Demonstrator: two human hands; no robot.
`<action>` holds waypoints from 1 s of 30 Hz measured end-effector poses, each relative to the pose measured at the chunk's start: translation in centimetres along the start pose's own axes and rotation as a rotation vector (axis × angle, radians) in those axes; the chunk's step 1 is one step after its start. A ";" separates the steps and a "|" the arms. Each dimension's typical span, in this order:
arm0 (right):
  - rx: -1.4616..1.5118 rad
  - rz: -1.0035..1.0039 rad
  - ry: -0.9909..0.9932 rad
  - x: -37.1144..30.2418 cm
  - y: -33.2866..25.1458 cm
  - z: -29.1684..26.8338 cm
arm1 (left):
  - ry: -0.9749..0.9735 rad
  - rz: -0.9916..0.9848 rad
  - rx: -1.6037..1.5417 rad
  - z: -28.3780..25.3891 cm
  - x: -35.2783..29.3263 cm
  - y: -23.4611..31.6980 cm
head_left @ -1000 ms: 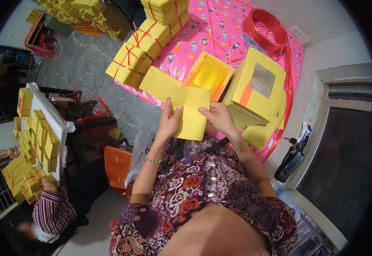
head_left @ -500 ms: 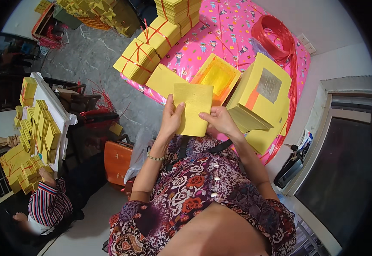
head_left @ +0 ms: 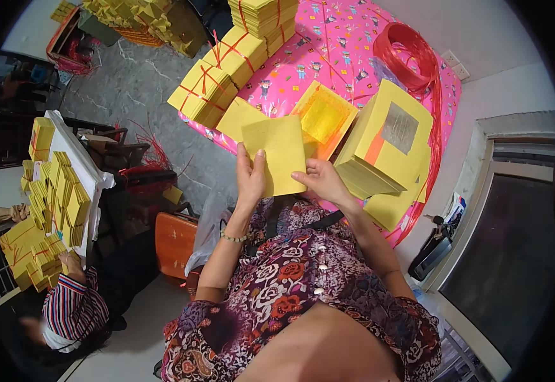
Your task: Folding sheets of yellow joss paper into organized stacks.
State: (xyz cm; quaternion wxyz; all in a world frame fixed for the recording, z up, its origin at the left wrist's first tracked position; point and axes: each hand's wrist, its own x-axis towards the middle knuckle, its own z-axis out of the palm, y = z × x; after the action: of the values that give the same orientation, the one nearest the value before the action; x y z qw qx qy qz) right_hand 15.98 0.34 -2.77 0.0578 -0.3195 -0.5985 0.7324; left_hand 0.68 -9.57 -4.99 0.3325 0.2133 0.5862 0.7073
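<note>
Between my two hands is a folded yellow paper sheet (head_left: 279, 149), tilted a little to the left. My left hand (head_left: 251, 175) grips its left edge with the thumb on top. At the lower right corner, my right hand (head_left: 322, 178) pinches the paper. Just beyond lies a shallow tray (head_left: 328, 118) with an orange-stained rim and a bright yellow inside. A tall stack of yellow paper (head_left: 389, 137) with a silver patch and an orange strip on top stands to the right. Another flat yellow piece (head_left: 240, 118) lies behind the held paper, partly covered.
Bundles of yellow paper (head_left: 206, 89) tied with red string line the left edge of the pink patterned tabletop (head_left: 328, 38). A coil of red plastic string (head_left: 405, 57) lies at the back right. At left, a person in a striped sleeve (head_left: 73, 305) handles yellow bundles on a white-covered table (head_left: 93, 184).
The folded paper has shifted left and tilted to the left, with both hands still on it. The co-worker's hand has moved slightly at the bundles.
</note>
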 end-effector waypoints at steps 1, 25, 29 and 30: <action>-0.024 -0.022 0.012 0.1 0.4 0.0 | 0.016 0.005 -0.031 0.0 0.0 0.3; -0.117 -0.089 0.124 1.2 -1.2 0.1 | 0.043 -0.016 -0.105 -1.2 -0.4 0.8; -0.060 -0.082 0.131 1.3 -1.3 -0.5 | -0.125 -0.060 -0.076 -1.7 -1.3 -0.3; -0.062 -0.083 0.129 1.4 -1.3 -0.4 | -0.110 -0.087 -0.148 -1.6 -1.8 -0.7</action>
State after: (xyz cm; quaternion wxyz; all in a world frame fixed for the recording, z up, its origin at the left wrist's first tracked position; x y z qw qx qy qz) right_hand 14.73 1.71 -2.14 0.1167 -0.3426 -0.6285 0.6885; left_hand 0.92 -11.91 -5.88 0.4094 0.2010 0.5218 0.7209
